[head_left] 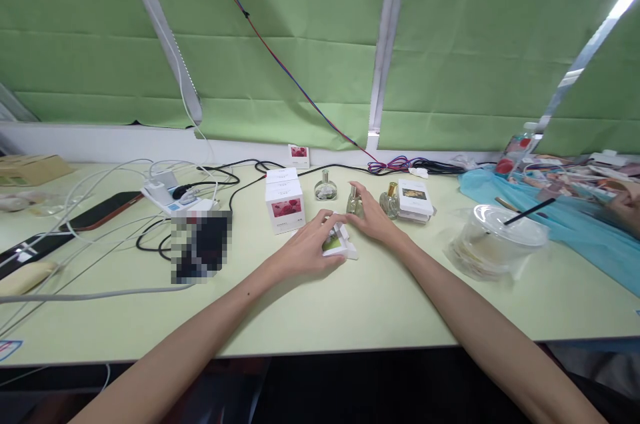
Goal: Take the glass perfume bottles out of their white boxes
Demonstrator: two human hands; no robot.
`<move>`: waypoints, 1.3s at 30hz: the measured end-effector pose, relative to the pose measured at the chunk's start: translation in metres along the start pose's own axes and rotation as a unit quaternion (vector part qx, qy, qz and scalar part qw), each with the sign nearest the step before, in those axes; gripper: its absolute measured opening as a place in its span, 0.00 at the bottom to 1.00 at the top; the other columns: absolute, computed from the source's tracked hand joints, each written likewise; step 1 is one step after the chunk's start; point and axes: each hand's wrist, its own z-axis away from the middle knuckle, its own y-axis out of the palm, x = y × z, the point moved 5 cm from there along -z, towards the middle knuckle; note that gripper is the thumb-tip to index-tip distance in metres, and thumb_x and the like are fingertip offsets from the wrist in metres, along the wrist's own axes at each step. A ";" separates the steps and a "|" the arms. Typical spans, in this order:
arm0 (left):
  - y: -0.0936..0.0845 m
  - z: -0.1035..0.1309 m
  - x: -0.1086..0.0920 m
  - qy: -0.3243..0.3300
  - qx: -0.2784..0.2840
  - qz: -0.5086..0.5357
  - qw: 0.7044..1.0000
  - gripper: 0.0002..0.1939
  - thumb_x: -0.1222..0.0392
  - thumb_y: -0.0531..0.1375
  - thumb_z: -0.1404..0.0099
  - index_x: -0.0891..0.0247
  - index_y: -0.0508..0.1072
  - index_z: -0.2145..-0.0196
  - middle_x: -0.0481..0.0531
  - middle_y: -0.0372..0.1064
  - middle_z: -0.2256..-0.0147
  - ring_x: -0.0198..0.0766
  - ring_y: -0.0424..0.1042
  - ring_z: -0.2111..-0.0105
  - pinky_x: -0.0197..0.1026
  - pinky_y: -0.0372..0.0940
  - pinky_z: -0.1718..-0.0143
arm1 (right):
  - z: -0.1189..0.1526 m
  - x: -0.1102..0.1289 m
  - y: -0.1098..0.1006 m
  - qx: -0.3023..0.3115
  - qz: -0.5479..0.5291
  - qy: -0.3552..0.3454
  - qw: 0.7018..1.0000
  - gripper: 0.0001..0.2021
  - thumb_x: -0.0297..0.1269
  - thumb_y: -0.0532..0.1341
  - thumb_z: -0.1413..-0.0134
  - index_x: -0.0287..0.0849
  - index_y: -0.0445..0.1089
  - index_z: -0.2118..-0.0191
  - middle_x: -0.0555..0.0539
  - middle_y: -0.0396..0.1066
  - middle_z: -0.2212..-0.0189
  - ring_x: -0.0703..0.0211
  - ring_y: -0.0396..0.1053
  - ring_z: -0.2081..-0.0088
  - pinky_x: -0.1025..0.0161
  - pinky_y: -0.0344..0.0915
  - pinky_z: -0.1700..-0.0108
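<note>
My left hand [311, 244] is closed around a small white box [341, 245] with a green picture on one side. One end of the box shows open flaps, facing right. Close beside it, my right hand [371, 214] has its fingers at a small glass perfume bottle [353, 203], which stands upright and is partly covered by the fingers. Behind the hands stands another perfume bottle [325, 188] with a silvery neck. To the right of my right hand, a gold-capped perfume bottle [389, 201] touches a white box with a yellow-flower picture [415, 199].
A row of white boxes with pink-flower pictures [285, 203] stands left of my hands. Further left lie a power strip [175, 201], cables and a phone [103, 209]. Rightward are a lidded plastic cup [495, 244] with a black straw, blue cloth [565, 231] and another person's hand [625, 211].
</note>
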 end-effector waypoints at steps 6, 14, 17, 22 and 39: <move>0.000 -0.002 0.002 0.010 -0.017 0.018 1.000 0.28 0.49 0.64 0.39 0.52 0.61 0.44 0.54 0.61 0.45 0.45 0.72 0.59 0.46 0.67 0.60 | 0.000 0.002 -0.002 0.003 -0.011 -0.006 1.000 0.38 0.36 0.60 0.44 0.44 0.44 0.31 0.36 0.55 0.35 0.44 0.60 0.39 0.43 0.58 0.37; 0.001 -0.005 0.008 0.032 -0.075 0.048 0.995 0.30 0.47 0.64 0.39 0.54 0.57 0.45 0.58 0.60 0.44 0.49 0.69 0.51 0.49 0.67 0.54 | -0.001 0.001 -0.003 -0.007 0.007 -0.005 1.000 0.39 0.31 0.58 0.50 0.44 0.45 0.33 0.36 0.59 0.40 0.45 0.62 0.43 0.44 0.61 0.40; 0.000 -0.007 0.010 0.053 -0.106 0.059 0.991 0.30 0.48 0.65 0.39 0.55 0.56 0.46 0.59 0.59 0.45 0.50 0.66 0.48 0.50 0.66 0.52 | -0.002 0.001 -0.005 -0.016 0.013 -0.008 1.000 0.38 0.29 0.57 0.52 0.45 0.46 0.34 0.37 0.60 0.41 0.46 0.63 0.44 0.44 0.62 0.41; -0.004 -0.006 0.012 0.072 -0.164 0.083 0.980 0.30 0.53 0.67 0.41 0.56 0.55 0.47 0.59 0.59 0.48 0.50 0.66 0.48 0.51 0.66 0.51 | -0.002 -0.001 -0.006 -0.034 0.018 -0.007 0.999 0.37 0.27 0.56 0.53 0.45 0.48 0.36 0.37 0.61 0.44 0.46 0.63 0.46 0.44 0.62 0.42; -0.020 -0.002 0.007 0.027 -0.289 0.102 0.951 0.28 0.54 0.68 0.42 0.55 0.51 0.56 0.58 0.57 0.46 0.48 0.64 0.46 0.51 0.62 0.49 | -0.002 -0.011 -0.004 -0.065 0.038 0.018 0.997 0.34 0.32 0.55 0.48 0.43 0.48 0.34 0.35 0.62 0.44 0.45 0.63 0.44 0.43 0.60 0.42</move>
